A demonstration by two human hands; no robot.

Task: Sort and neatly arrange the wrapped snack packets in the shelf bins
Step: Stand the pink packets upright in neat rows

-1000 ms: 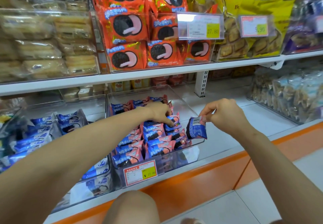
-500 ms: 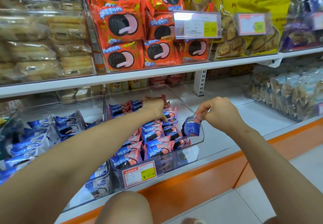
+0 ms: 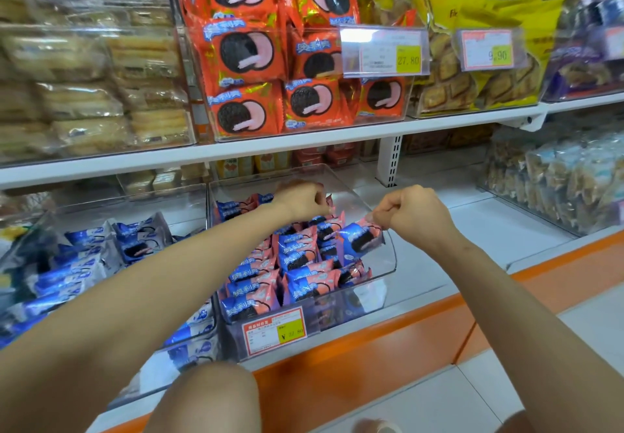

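**Over the clear bin [image 3: 388,257], a blue-and-pink packet [image 3: 358,238] is hanging from the right hand [image 3: 410,213]**

On the lower shelf [image 3: 489,230], the clear bin is holding rows of snack packets [image 3: 266,274] in the same blue and pink, standing on edge in columns running near to far. The right hand is pinching the crimped pink end of the blue-and-pink packet, fingers curled tight. The packet is dangling tilted just inside the bin's right wall, above the right-hand column. The left hand [image 3: 302,201] is reaching over the far rows with its fingers curled downward at the packet tops; whether it is gripping one I cannot tell. The two hands are working near each other but not touching.

A price label [image 3: 273,329] is sitting on the bin's near wall. To the left, a neighbouring bin [image 3: 141,203] is carrying blue-and-white packets [image 3: 77,264] lying in a looser heap. On the upper shelf [image 3: 304,144], orange packets [image 3: 246,54] are standing stacked in another clear container, with yellow bags [image 3: 472,71] to their right. Along the near edge, an orange strip [image 3: 371,341] is running under the lower shelf, and a bare knee [image 3: 206,399] is showing at the bottom.
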